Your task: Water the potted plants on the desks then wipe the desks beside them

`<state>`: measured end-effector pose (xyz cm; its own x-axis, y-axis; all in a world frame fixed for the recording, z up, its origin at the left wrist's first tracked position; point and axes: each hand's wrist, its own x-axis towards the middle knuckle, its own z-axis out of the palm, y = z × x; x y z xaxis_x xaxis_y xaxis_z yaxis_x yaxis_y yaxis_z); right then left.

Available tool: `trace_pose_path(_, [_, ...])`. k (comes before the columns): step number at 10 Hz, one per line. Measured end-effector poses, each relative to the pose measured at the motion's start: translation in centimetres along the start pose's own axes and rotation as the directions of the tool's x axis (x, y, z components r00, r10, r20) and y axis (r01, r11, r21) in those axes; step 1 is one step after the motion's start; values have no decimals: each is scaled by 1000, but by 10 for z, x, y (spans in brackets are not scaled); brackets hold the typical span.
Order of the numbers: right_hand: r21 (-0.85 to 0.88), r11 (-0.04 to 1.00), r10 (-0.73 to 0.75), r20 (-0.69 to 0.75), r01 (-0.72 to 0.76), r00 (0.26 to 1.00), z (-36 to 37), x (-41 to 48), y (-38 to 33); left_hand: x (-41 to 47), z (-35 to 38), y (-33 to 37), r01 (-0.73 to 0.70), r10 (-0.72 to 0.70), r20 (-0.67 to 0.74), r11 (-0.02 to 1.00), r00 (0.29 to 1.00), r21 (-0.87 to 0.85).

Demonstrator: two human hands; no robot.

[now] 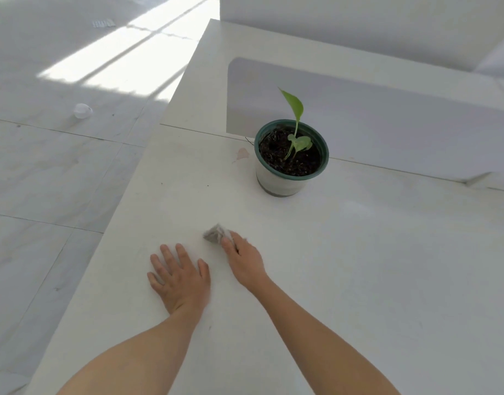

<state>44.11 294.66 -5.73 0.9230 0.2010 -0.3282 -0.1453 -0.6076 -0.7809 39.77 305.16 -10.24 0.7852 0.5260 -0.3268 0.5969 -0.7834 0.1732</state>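
A white divider (359, 115) stands upright well beyond the left fingers (171, 253). A pale pink stain (241, 153) lies beyond them to the right. Far to their left, a clear container (82, 110) lies on the tiled floor (45, 181), with a sunlit patch (125, 61) farther off.

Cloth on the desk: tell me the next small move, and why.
Probably slide the cloth forward to the pinkish stain just left of the pot. The right hand holds the cloth on the desk short of that mark, while the left hand rests flat, bracing.
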Motion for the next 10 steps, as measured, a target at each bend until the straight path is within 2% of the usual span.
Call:
trace_pose_path(1, [214, 977, 5, -79, 12, 997, -5, 6, -33, -1, -4, 0, -12, 11, -14, 1000, 1000, -29])
trace_pose_path(2, [172, 959, -216, -67, 225, 974, 5, 12, -61, -8, -14, -10, -62, 26, -118, 945, 993, -320])
trace_pose_path(3, [-104, 866, -496, -63, 489, 866, 28, 9, -77, -23, -20, -47, -105, -46, -261, 838, 964, -536])
trace_pose_path(4, [-383, 700, -621, 90, 602, 779, 61, 5, -67, -44, -24, -92, 23, -211, -286, 839, 935, -543])
trace_pose_path(5, [-489, 632, -362, 501, 602, 786, 87, -7, -48, -56, -24, -121, 153, -314, -237, 841, 919, -519])
trace_pose_path(6, [-548, 603, -240, 568, 579, 787, 94, -16, -40, -62, -19, -133, 167, -300, -225, 867, 927, -469])
trace_pose_path(8, [-594, 596, -218, 529, 541, 820, 87, -24, -42, -65, -4, -133, 96, -185, -240, 936, 953, -338])
trace_pose_path(9, [-589, 629, -191, 516, 507, 835, 82, -28, -40, -66, 7, -136, 96, -159, -228, 959, 961, -266])
trace_pose_path(10, [-485, 786, -141, 463, 384, 875, 60, -33, -50, -66, 15, -139, 67, -124, -211, 964, 970, -258])
